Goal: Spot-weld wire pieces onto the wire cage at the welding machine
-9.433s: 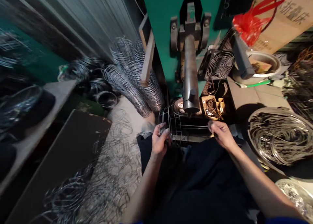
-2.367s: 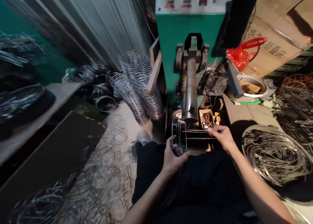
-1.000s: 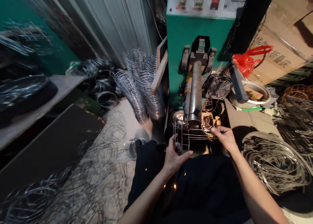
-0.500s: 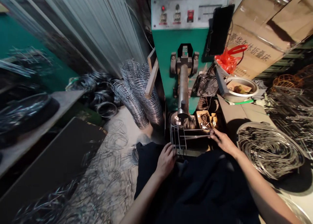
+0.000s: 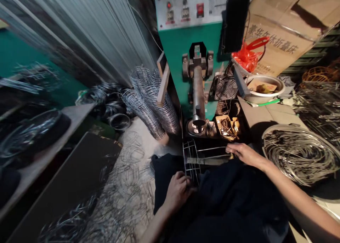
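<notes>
Head view, seated position in front of green welding machine [image 5: 183, 59].

Left hand [image 5: 177, 190]: low over the lap, fingers curled closed around the near bottom edge of the wire frame [image 5: 193, 158]. Thumb side is toward the body. Grip is narrow and tight on the wire.

Right hand [image 5: 243, 152]: extended forward, palm down, fingers pinched closed on the far ends of the frame's long straight wires. Forearm crosses the lower right of the view.

Wire frame: a small cage of thin rods, with a gridded end at the left and parallel rods running right. It is held between both hands above the lap, just below and in front of the machine's horizontal steel arm [image 5: 198, 94]. The frame is apart from the arm tip and not touching it.

Surroundings:
- Stacks of wire rings [image 5: 154, 101] stand left of the machine.
- A small fan [image 5: 225, 88] sits right of the steel arm.
- A red plastic bag [image 5: 247, 57] hangs above a white bowl [image 5: 264, 89].
- A round tray of loose wire hoops [image 5: 300, 154] lies just beside the right forearm.
- Loose wire pieces lie on the floor [image 5: 124, 186] to the left.
- The left edge of the view is motion-blurred, so detail there cannot be read.
</notes>
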A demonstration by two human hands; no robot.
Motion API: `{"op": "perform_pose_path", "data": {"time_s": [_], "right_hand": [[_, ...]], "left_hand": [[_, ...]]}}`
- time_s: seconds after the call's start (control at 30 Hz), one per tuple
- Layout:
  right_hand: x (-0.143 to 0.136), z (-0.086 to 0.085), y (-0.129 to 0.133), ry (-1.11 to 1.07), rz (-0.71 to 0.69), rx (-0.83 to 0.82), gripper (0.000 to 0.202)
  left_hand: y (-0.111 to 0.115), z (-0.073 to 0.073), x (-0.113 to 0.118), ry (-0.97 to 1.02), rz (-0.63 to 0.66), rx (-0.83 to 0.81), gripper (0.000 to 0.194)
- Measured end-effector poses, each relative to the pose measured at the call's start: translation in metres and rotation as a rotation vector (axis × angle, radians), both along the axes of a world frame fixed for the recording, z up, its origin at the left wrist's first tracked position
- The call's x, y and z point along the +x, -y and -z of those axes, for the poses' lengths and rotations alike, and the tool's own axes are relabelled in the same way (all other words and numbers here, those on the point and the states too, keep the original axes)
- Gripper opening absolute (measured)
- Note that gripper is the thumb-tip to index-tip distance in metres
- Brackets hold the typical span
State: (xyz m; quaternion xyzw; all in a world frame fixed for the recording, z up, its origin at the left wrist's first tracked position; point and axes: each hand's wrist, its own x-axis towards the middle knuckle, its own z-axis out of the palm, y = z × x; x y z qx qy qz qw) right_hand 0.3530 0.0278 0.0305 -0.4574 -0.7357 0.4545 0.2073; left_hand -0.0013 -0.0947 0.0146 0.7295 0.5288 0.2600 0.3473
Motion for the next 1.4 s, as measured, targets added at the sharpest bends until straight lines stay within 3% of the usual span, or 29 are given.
{"op": "perform_pose_path", "data": {"time_s": [0.07, 0.13, 0.2, 0.27, 0.33, 0.47, 0.57, 0.67, 0.73, 0.83, 0.97, 1.1, 1.4], "right_hand": [[0.0, -0.008, 0.002, 0.002, -0.001, -0.086, 0.031], [-0.002, -0.013, 0.001, -0.044, -0.025, -0.296, 0.036], [-0.005, -0.009, 0.002, -0.098, -0.038, -0.489, 0.045], [-0.008, 0.003, 0.009, -0.126, -0.022, -0.587, 0.049], [-0.007, 0.019, 0.023, -0.137, 0.009, -0.627, 0.049], [0.003, 0.041, 0.046, -0.107, 0.026, -0.648, 0.047], [0.008, 0.041, 0.046, -0.053, 0.001, -0.487, 0.041], [0.005, 0.028, 0.033, 0.035, -0.04, -0.157, 0.03], [-0.002, 0.016, 0.021, 0.04, -0.068, -0.047, 0.035], [-0.014, -0.001, 0.007, -0.076, -0.044, -0.059, 0.044], [-0.029, -0.015, -0.009, -0.243, 0.143, 0.003, 0.046], [-0.039, -0.018, -0.025, -0.277, 0.228, 0.071, 0.048], [-0.044, -0.014, -0.05, -0.225, 0.217, 0.081, 0.054]], "left_hand": [[0.003, -0.026, -0.003, 0.178, -0.088, -0.157, 0.02], [-0.002, -0.048, -0.006, 0.521, -0.191, -0.354, 0.036], [-0.005, -0.056, -0.005, 0.866, -0.252, -0.496, 0.05], [0.003, -0.046, 0.0, 1.035, -0.245, -0.602, 0.066], [0.025, -0.024, 0.008, 1.033, -0.211, -0.706, 0.071], [0.076, 0.02, 0.019, 0.839, -0.317, -0.693, 0.073], [0.085, 0.033, 0.023, 0.726, -0.342, -0.68, 0.078], [0.061, 0.027, 0.027, 0.742, -0.401, -0.672, 0.078], [0.036, 0.017, 0.033, 0.801, -0.462, -0.611, 0.074], [0.001, 0.002, 0.043, 0.926, -0.484, -0.521, 0.071], [-0.03, -0.008, 0.055, 1.007, -0.457, -0.419, 0.076], [-0.044, -0.01, 0.061, 1.038, -0.444, -0.365, 0.077], [-0.062, -0.017, 0.068, 1.102, -0.462, -0.365, 0.073]]}}
